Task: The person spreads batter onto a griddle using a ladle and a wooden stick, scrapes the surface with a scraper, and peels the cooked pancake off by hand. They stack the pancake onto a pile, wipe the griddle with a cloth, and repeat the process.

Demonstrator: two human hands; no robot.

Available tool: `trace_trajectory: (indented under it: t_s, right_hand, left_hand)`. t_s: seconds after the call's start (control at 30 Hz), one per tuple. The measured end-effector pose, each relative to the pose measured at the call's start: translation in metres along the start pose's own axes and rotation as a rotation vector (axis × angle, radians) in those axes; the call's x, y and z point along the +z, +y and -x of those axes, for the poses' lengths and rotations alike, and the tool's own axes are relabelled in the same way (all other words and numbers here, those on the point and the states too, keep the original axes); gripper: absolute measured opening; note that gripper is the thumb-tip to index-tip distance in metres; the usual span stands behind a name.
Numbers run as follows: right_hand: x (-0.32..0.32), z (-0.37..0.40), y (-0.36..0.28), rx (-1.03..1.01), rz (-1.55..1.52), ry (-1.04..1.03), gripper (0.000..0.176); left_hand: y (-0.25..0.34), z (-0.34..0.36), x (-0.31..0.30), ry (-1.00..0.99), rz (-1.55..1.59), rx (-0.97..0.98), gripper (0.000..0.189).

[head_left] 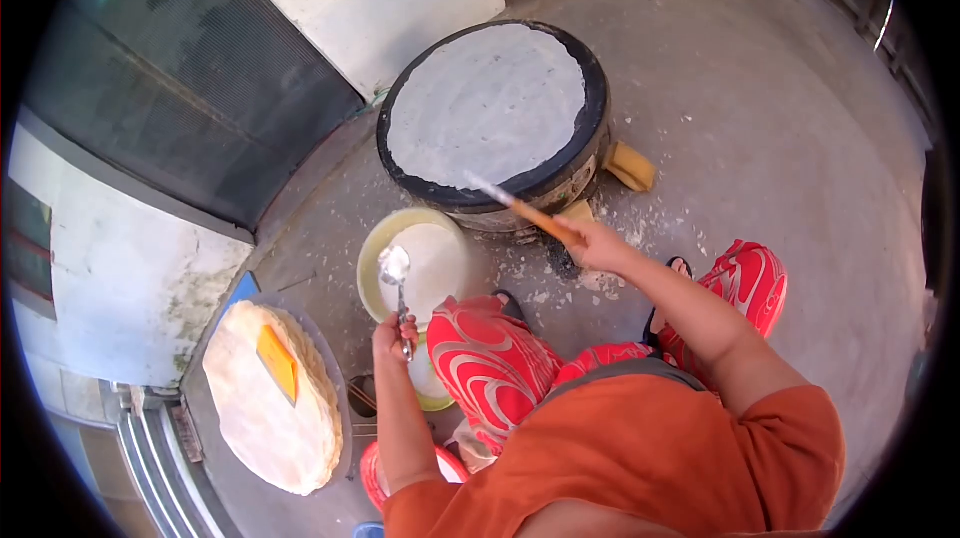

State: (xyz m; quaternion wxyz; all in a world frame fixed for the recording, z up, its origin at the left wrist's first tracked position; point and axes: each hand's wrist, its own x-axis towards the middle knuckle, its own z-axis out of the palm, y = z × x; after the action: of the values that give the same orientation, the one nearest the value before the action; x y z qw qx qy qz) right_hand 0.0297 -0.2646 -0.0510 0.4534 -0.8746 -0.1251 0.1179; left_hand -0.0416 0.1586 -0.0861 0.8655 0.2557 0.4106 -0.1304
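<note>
My left hand (392, 337) grips the handle of a metal ladle (394, 265), its bowl coated in white batter and raised over a yellow basin of white batter (425, 256). My right hand (592, 241) holds a long wooden-handled spreader (515, 203) whose tip rests at the near edge of a round black griddle (495, 118). A thin white crepe (487, 103) covers nearly the whole griddle top. I am squatting, my knees in red patterned trousers between the two hands.
A stack of finished flat crepes (270, 398) lies on a round tray at the lower left, with a yellow scraper (277, 362) on top. White batter splashes dot the concrete floor (760, 128). A white wall and dark screen stand at the left.
</note>
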Motion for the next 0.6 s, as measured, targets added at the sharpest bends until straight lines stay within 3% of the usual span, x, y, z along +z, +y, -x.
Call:
trace_trajectory:
  t_s: [0.03, 0.1, 0.17, 0.27, 0.3, 0.37, 0.5, 0.6]
  right_hand:
    - [-0.011, 0.003, -0.014, 0.000, 0.004, -0.004, 0.052]
    - [-0.034, 0.013, -0.049, 0.051, -0.864, -0.058, 0.064]
    - [-0.042, 0.012, -0.047, 0.133, -0.921, -0.082, 0.069]
    - [-0.045, -0.002, -0.005, 0.293, -0.903, -0.087, 0.078]
    - [-0.048, -0.004, -0.001, 0.187, -0.906, -0.021, 0.077]
    - [-0.059, -0.001, -0.037, 0.052, -0.992, 0.100, 0.071]
    - [-0.070, -0.026, -0.025, 0.224, -0.850, 0.072, 0.059]
    - [-0.069, -0.053, -0.003, 0.294, -0.786, 0.094, 0.054]
  left_hand:
    - [-0.006, -0.017, -0.019, -0.079, -0.017, -0.014, 0.034]
    - [-0.024, -0.036, -0.037, -0.163, -0.031, -0.024, 0.039]
    - [-0.049, -0.053, -0.039, -0.006, -0.071, 0.056, 0.043]
    - [-0.050, -0.117, -0.088, 0.026, -0.250, 0.067, 0.039]
    - [-0.029, -0.158, -0.121, 0.328, -0.390, 0.292, 0.036]
    - [-0.020, -0.037, 0.020, 0.477, -0.392, 0.378, 0.037]
    - [-0.003, 0.029, 0.139, 0.078, -0.115, 0.645, 0.038]
    - [-0.018, 0.056, 0.217, -0.147, 0.008, 0.616, 0.036]
